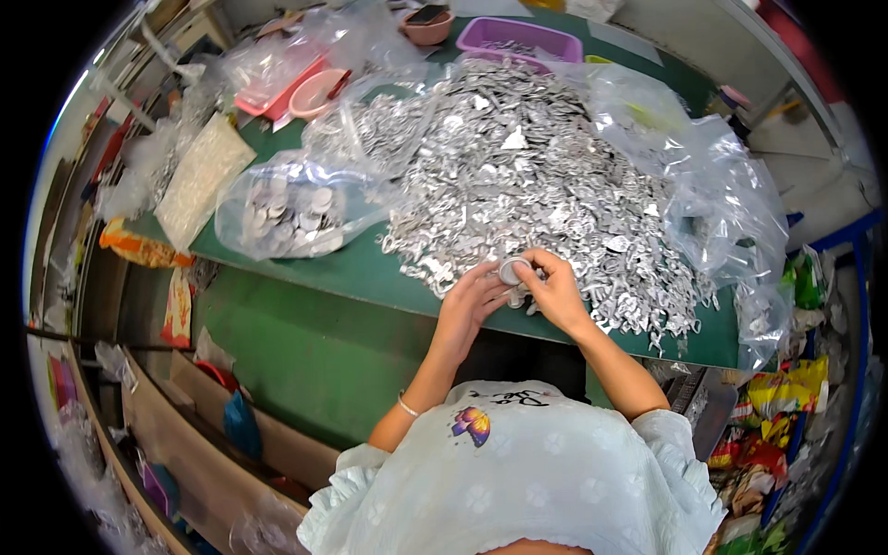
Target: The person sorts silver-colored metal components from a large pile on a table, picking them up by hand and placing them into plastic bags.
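At the near edge of the green table (361, 282), a round silver-grey metal disc with a raised rim (514, 270) is between my two hands. My right hand (557, 294) pinches it from the right with thumb and forefinger. From the left, the fingers of my left hand (470, 303) lie against its edge; their tips are partly hidden. Just beyond the hands spreads a large heap of small silver metal pieces (527, 157), some of them hook-shaped. A clear plastic bag (242, 217) with round metal discs (319, 202) lies to the left of the heap.
A purple basket (472, 37) and a small pink bowl with a phone (427, 33) stand at the far side. Pink trays (276, 97) sit back left. Loose clear plastic (731, 199) covers the right side. Cardboard boxes (185, 444) stand low left; colourful packets (786, 388) fill a blue-framed rack right.
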Tool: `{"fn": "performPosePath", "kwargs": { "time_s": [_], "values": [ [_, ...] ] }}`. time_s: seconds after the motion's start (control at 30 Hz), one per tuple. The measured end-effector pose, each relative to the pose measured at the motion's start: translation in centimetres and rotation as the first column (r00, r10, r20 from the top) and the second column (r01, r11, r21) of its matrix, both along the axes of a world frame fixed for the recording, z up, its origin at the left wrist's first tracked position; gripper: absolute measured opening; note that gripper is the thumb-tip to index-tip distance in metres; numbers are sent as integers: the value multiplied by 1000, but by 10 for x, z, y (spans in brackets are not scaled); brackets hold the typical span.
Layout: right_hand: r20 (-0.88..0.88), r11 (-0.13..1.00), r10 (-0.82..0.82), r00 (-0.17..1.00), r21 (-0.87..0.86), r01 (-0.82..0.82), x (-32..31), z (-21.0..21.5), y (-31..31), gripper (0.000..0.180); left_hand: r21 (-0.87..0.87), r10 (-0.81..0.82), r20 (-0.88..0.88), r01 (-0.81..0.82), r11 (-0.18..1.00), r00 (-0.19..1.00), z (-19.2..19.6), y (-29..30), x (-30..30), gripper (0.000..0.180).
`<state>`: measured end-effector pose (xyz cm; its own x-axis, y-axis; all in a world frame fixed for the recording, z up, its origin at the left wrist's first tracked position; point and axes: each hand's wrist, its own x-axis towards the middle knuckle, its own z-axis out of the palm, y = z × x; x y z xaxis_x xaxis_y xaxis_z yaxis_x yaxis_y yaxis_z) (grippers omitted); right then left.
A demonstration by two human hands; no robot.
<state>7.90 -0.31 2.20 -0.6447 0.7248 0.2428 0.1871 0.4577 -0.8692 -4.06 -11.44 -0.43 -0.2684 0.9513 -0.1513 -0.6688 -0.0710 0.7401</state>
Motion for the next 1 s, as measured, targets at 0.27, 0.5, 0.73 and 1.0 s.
{"fn": "performPosePath", "kwargs": {
  "time_s": [0.27, 0.5, 0.73, 1.0],
  "values": [
    [-380, 553, -517, 767, 536, 638, 41, 85, 171, 16, 54, 231, -477, -234, 971, 848, -18, 0, 3, 22],
    [-91, 647, -405, 910, 675, 355, 51, 51, 201, 18, 52, 231, -665, -265, 963, 711, -21, 6, -6, 22],
    [23, 856, -252, 967, 471, 212, 40, 16, 116, 24, 193, 180, -978, -130, 972, -110, -9, 56, -21, 36],
    [249, 743, -500, 830, 616, 262, 23, -43, 122, 36, 127, 52, -889, -135, 983, -456, -29, 74, -17, 41]
  ]
}}
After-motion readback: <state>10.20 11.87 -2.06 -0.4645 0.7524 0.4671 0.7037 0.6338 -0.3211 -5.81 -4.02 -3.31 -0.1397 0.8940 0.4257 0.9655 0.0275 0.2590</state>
